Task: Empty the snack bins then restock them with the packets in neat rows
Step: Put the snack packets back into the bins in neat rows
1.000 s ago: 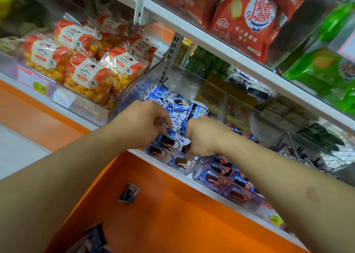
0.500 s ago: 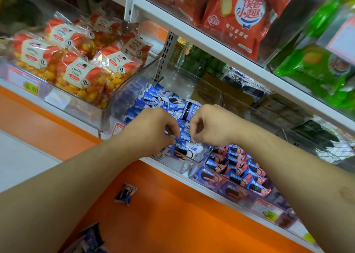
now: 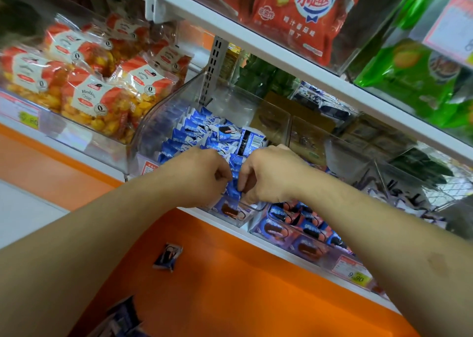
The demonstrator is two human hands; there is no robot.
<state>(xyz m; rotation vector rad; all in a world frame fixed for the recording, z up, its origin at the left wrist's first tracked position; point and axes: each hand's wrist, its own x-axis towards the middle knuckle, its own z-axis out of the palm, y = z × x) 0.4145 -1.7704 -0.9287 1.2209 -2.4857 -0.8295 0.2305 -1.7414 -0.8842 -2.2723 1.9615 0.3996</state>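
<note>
While both grips pinch blue packets | clear bin holds packet rows | left hand, right hand

2 bare forearms, sleeveless, hands ungloved.

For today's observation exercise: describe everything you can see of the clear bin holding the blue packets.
The clear bin looks like transparent, glossy plastic, with a curved left wall and a low front lip. It sits on the white shelf, between the bags of yellow snacks and another clear bin. Blue-and-white packets fill it in rough rows. The left hand and right hand pinch packets at its front.
</note>
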